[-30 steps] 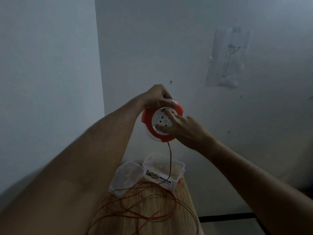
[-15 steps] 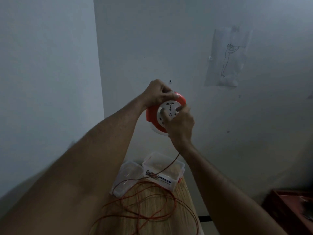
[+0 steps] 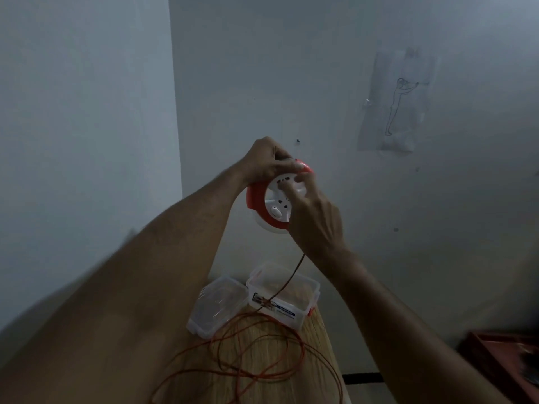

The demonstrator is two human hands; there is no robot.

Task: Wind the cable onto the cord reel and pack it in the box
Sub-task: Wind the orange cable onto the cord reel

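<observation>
Above the far end of the worktop (image 3: 291,374), in mid-air and well clear of the wood, hanging in two bare hands: the cord reel (image 3: 269,207), orange-rimmed with a white socket face tilted toward the camera. Gripping the reel's top edge from the left, the left hand (image 3: 267,163), its fingers (image 3: 288,165) curled over the rim and pressed close together. Reaching across the white face from the right, the right hand (image 3: 313,217), its fingers (image 3: 287,186) bent and touching the upper part of the face near the hub; whether pinching a knob there or only pressing, not being possible to tell. Dropping from the underside of the reel, passing behind the right wrist and slanting down across the box (image 3: 284,298), the orange cable (image 3: 253,354), then lying in loose overlapping loops over the middle and near part of the worktop, some loops spilling past its right edge. Sitting at the far edge of the worktop, the box, clear plastic, open, with a blue and white label on its near wall. Leaning just beside it on the left, touching it, the clear lid (image 3: 214,306). Hanging on the grey wall behind, to the right, a pale sheet with a line drawing of a figure (image 3: 398,103). Showing at the lower right corner of view, below the worktop level, a dark red tray (image 3: 501,360).
</observation>
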